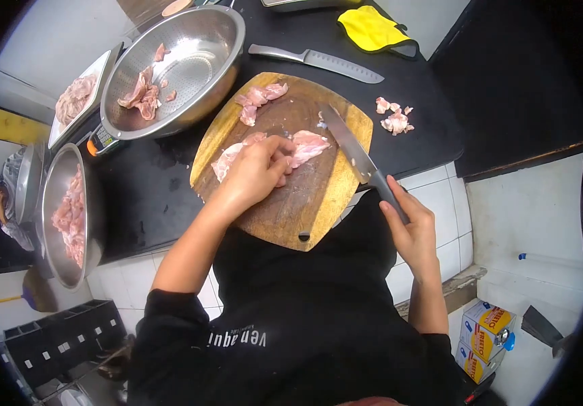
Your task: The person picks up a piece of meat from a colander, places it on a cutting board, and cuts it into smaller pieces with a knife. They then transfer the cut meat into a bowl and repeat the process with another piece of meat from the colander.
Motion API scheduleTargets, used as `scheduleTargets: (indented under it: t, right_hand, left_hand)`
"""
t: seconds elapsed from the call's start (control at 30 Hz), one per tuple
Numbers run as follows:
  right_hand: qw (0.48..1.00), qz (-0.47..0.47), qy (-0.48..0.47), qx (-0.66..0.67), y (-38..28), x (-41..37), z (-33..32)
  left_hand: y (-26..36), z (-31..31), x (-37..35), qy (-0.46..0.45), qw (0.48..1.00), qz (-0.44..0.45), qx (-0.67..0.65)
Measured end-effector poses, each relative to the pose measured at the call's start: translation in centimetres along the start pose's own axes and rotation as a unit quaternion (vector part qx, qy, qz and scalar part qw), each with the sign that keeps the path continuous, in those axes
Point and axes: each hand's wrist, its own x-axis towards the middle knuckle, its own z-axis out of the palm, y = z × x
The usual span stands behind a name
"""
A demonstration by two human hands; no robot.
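A wooden cutting board [271, 216] lies on the black table near my body. My left hand [261, 169] rests on a piece of raw meat [309, 147] at the board's middle, its fingers curled against the meat. My right hand [410, 227] is closed round the dark handle of a knife [349, 143], whose blade lies over the board's right side, tip pointing away from me. Another piece of meat [259, 99] sits at the board's far left. Small trimmings [396, 118] lie on the table right of the board.
A steel colander [200, 40] with meat stands at the back left, a bowl of meat [69, 216] at the far left, and a tray of meat [78, 98] behind. A second knife [332, 62] and a yellow cloth [372, 29] lie beyond the board. A person [10, 196] is at far left.
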Motion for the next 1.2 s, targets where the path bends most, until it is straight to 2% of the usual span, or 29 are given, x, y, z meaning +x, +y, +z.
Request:
scheduleTargets:
  t: [0.07, 0.1, 0.17, 0.2, 0.27, 0.4, 0.47, 0.7, 0.77, 0.9, 1.2]
  right_hand:
    - [1.0, 0.004, 0.001, 0.005, -0.2, -0.2, 0.2]
    - [1.0, 0.001, 0.008, 0.011, -0.4, -0.4, 0.4]
    - [1.0, -0.002, 0.016, 0.017, -0.7, -0.6, 0.6]
    - [1.0, -0.01, 0.014, 0.018, -0.9, -0.7, 0.6]
    - [1.0, -0.016, 0.015, 0.016, -1.1, -1.2, 0.6]
    - [0.999, -0.047, 0.009, -0.019, -1.3, -1.8, 1.2]
    - [0.997, -0.044, 0.021, -0.055, -1.7, -2.0, 1.3]
    - [0.994, -0.05, -0.015, -0.091, -3.0, -1.8, 0.2]
    - [0.994, -0.064, -0.018, -0.086, -3.6, -2.0, 0.1]
    - [0.991, -0.077, -0.055, -0.091, -4.0, -2.3, 0.7]
    - [0.963, -0.108, -0.095, -0.227, -4.3, -2.5, 1.9]
  left_hand:
    - [1.1, -0.8, -0.7, 0.001, 0.99, 0.032, 0.136]
    - [0.9, -0.8, -0.5, 0.003, 0.99, 0.031, 0.136]
    - [0.3, -0.3, 0.3, 0.07, 0.963, 0.153, 0.212]
    - [-0.2, 0.0, 1.1, 0.069, 0.963, 0.153, 0.212]
    - [-1.0, 0.7, 2.8, 0.14, 0.918, 0.323, 0.183]
    - [-1.0, 1.0, 3.2, 0.119, 0.921, 0.308, 0.206]
    - [0.1, 0.8, 2.2, 0.069, 0.962, 0.19, 0.183]
    - [-0.2, 1.8, 2.0, 0.125, 0.955, 0.204, 0.176]
    - [-0.7, 2.2, 2.1, 0.153, 0.942, 0.252, 0.16]
    - [-0.9, 2.6, 1.8, 0.175, 0.933, 0.24, 0.202]
    - [-1.4, 3.2, 2.3, 0.177, 0.94, 0.24, 0.163]
